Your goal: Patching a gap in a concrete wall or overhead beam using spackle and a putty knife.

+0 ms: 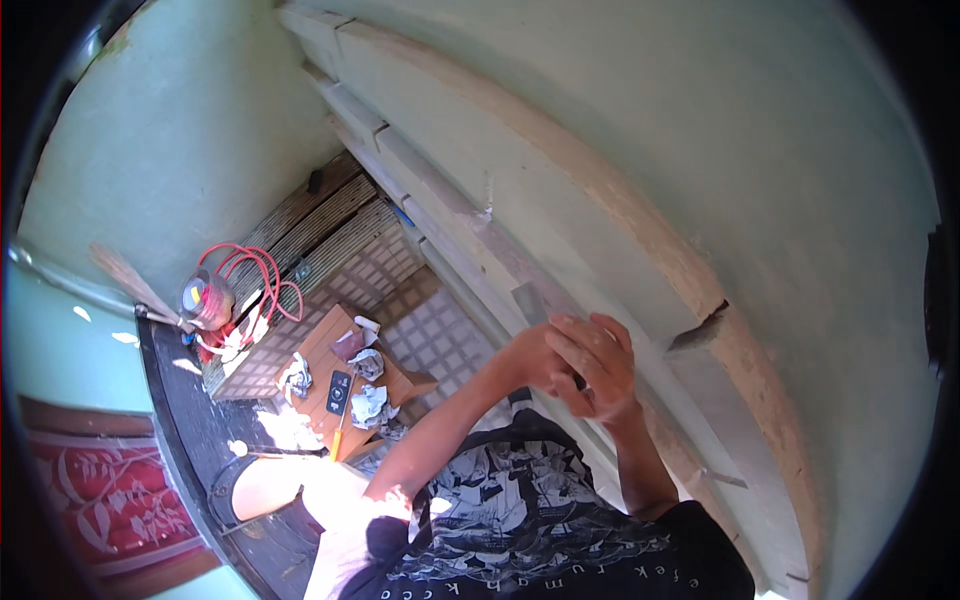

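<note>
My left hand [540,360] and my right hand [596,366] meet in front of my chest, close to the pale green wall. From the far side of my left hand sticks a flat grey blade [529,302], which looks like that of a putty knife; its handle is hidden by my fingers. The right hand lies against the left with its fingers bent over, and I cannot make out what is between them. Just beyond, wooden rails [560,150] run along the wall, one with a dark-edged gap [700,330] and one with a white patch [487,214].
A wooden stool [318,350] at lower left carries crumpled paper [368,404], a black remote-like object [338,392] and a yellow-handled tool [336,444]. Past it, a red cable [272,270], a round container [207,300] and a broom [135,280] sit by a slatted bench [300,225].
</note>
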Demonstrator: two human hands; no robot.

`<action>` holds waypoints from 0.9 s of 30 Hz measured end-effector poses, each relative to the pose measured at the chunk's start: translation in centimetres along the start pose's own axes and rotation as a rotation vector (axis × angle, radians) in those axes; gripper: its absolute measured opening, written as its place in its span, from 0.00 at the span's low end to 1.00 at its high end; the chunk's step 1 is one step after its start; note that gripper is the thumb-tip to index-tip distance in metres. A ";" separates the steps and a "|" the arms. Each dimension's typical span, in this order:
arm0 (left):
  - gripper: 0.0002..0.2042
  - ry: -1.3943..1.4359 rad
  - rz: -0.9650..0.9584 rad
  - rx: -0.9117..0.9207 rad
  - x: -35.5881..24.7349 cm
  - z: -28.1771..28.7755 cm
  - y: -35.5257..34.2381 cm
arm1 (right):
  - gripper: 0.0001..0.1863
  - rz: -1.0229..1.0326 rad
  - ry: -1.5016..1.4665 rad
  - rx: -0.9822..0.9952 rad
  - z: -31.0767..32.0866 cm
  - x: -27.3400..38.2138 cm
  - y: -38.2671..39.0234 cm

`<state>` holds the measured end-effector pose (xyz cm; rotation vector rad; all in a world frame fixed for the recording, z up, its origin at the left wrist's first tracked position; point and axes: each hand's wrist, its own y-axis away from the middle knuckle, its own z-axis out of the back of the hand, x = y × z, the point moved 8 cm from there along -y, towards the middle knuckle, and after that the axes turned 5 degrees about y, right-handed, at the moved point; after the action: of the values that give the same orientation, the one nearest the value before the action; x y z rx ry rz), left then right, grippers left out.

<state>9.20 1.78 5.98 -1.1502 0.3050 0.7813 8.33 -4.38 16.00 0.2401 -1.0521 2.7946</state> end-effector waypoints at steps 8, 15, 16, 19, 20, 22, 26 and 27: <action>0.09 -0.158 -0.477 0.066 -9.8 -0.6 3.2 | 0.25 -1.296 -1.432 0.272 -10.6 -1.3 13.7; 0.09 -0.127 -0.370 0.295 -10.9 -4.7 5.5 | 0.20 -1.251 -1.470 0.445 -10.2 0.7 14.8; 0.09 -0.077 -0.356 0.357 -10.8 -5.2 5.8 | 0.18 -1.338 -1.418 0.397 -9.9 0.6 15.5; 0.13 0.025 -0.413 0.308 -11.8 -3.3 6.3 | 0.17 -1.361 -1.289 0.205 -9.2 0.1 17.0; 0.17 0.068 -0.472 0.187 -12.3 -1.0 6.5 | 0.18 -1.289 -1.212 0.083 -8.4 -0.4 16.7; 0.23 0.110 -0.165 0.402 -8.0 1.0 6.1 | 0.17 -1.339 -0.970 0.195 -6.4 -0.1 16.9; 0.30 -0.398 -0.082 0.312 -2.6 4.2 2.5 | 0.16 -1.322 -0.666 0.296 -5.1 1.2 18.9; 0.30 -0.401 -0.083 0.308 -1.4 4.4 2.5 | 0.15 -1.289 -0.678 0.270 -5.1 1.4 18.9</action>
<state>5.77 5.67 6.82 -0.6934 0.0379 0.8390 2.81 -14.95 0.36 1.3674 -0.2921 1.6139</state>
